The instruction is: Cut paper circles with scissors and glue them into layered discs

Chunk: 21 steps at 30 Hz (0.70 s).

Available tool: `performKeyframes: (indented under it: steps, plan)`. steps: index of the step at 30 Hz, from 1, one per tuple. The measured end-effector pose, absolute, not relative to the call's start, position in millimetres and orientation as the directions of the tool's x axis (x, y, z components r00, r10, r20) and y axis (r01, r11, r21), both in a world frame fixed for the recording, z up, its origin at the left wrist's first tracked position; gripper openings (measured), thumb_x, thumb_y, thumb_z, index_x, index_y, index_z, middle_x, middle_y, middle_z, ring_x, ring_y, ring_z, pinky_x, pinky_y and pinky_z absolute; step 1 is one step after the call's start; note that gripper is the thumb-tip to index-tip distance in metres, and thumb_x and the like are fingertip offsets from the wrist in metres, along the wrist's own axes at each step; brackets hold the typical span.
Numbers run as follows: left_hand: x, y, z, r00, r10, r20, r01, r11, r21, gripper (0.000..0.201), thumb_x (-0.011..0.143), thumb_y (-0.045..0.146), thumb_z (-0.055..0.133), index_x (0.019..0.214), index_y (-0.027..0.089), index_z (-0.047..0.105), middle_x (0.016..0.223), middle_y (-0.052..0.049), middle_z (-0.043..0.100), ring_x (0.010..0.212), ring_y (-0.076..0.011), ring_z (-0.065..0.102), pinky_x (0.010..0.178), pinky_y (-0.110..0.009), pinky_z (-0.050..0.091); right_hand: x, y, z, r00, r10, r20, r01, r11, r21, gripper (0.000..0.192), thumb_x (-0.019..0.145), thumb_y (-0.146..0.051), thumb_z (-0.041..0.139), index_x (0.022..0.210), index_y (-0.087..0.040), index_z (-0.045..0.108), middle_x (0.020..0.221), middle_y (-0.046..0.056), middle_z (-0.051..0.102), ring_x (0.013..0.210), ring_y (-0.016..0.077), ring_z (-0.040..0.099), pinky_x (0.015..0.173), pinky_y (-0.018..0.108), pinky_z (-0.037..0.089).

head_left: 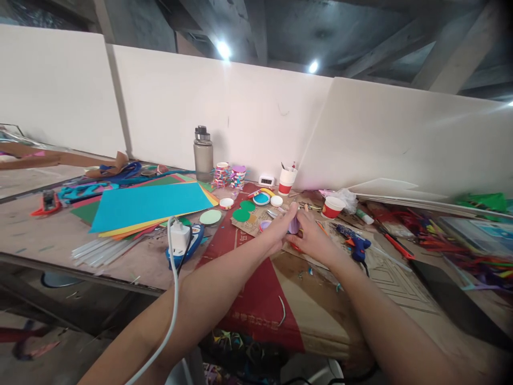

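Hands, left (279,229) and right (315,239), pinch a small purple piece (293,225) held between them above the table (132,262).

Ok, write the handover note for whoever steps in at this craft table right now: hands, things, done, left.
Left hand and right hand: both closed around a small purple piece, held just above the cardboard sheet.
Nearby: blue glue gun right of the hands, green paper circles and red paper cup behind them.
Done: circles already cut.
Left: the purple piece is not yet set down.

Craft workshop, coloured paper (148,206) (glue gun (356,243))
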<state>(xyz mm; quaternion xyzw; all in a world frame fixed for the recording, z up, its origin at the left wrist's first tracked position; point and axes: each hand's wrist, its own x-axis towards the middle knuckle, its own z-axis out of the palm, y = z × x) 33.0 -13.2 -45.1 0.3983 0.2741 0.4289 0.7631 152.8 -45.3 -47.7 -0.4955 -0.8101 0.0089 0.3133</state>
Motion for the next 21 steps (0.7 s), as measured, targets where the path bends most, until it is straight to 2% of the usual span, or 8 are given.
performKeyframes:
  steps: [5, 9, 15, 19, 21]
  plan:
    - [32.4, -14.1, -45.5, 0.495, 0.861, -0.111, -0.345, 0.312, 0.885, 0.044, 0.082, 0.054, 0.063, 0.103, 0.017, 0.057, 0.100, -0.008, 0.071, 0.084, -0.0170, 0.067, 0.067, -0.024, 0.050, 156.9, -41.7, -53.9, -0.337, 0.833, 0.438, 0.786, 0.505, -0.357, 0.062, 0.083, -0.024, 0.058, 0.141, -0.017, 0.038, 0.140, 0.016, 0.048, 0.135, 0.0283, 0.042, 0.114, 0.050, 0.032]
    - [31.4, -17.3, -44.7, 0.427, 0.897, -0.114, -0.331, 0.273, 0.903, 0.037, 0.084, 0.049, 0.065, 0.099, 0.017, 0.057, 0.098, -0.008, 0.070, 0.086, -0.0161, 0.066, 0.073, -0.026, 0.051, 156.2, -43.3, -51.7, -0.360, 0.837, 0.411, 0.770, 0.516, -0.376, 0.068, 0.081, -0.022, 0.059, 0.144, -0.018, 0.034, 0.142, 0.017, 0.046, 0.137, 0.0285, 0.040, 0.114, 0.051, 0.032]
    - [30.0, -19.3, -39.9, 0.473, 0.873, -0.120, -0.323, 0.299, 0.898, 0.042, 0.086, 0.054, 0.059, 0.108, 0.018, 0.060, 0.094, -0.006, 0.069, 0.081, -0.0163, 0.065, 0.067, -0.025, 0.050, 155.2, -48.9, -44.0, -0.339, 0.872, 0.354, 0.805, 0.463, -0.370, 0.047, 0.082, -0.020, 0.056, 0.127, -0.017, 0.046, 0.129, 0.015, 0.054, 0.125, 0.0284, 0.048, 0.108, 0.050, 0.038]
    - [28.0, -18.8, -36.2, 0.527, 0.843, -0.108, -0.310, 0.309, 0.899, 0.045, 0.090, 0.056, 0.049, 0.107, 0.018, 0.063, 0.093, -0.008, 0.070, 0.077, -0.0168, 0.065, 0.063, -0.026, 0.050, 153.0, -52.2, -41.8, -0.295, 0.885, 0.360, 0.844, 0.418, -0.337, 0.035, 0.084, -0.024, 0.056, 0.117, -0.016, 0.048, 0.120, 0.016, 0.054, 0.116, 0.0297, 0.050, 0.099, 0.048, 0.044]
    - [26.5, -17.6, -37.7, 0.510, 0.853, -0.113, -0.311, 0.305, 0.900, 0.045, 0.088, 0.058, 0.052, 0.105, 0.018, 0.064, 0.091, -0.008, 0.069, 0.076, -0.0184, 0.064, 0.065, -0.028, 0.050, 153.5, -52.2, -42.1, -0.284, 0.879, 0.383, 0.853, 0.414, -0.317, 0.035, 0.084, -0.023, 0.055, 0.117, -0.016, 0.047, 0.120, 0.017, 0.054, 0.116, 0.0301, 0.049, 0.100, 0.049, 0.043]
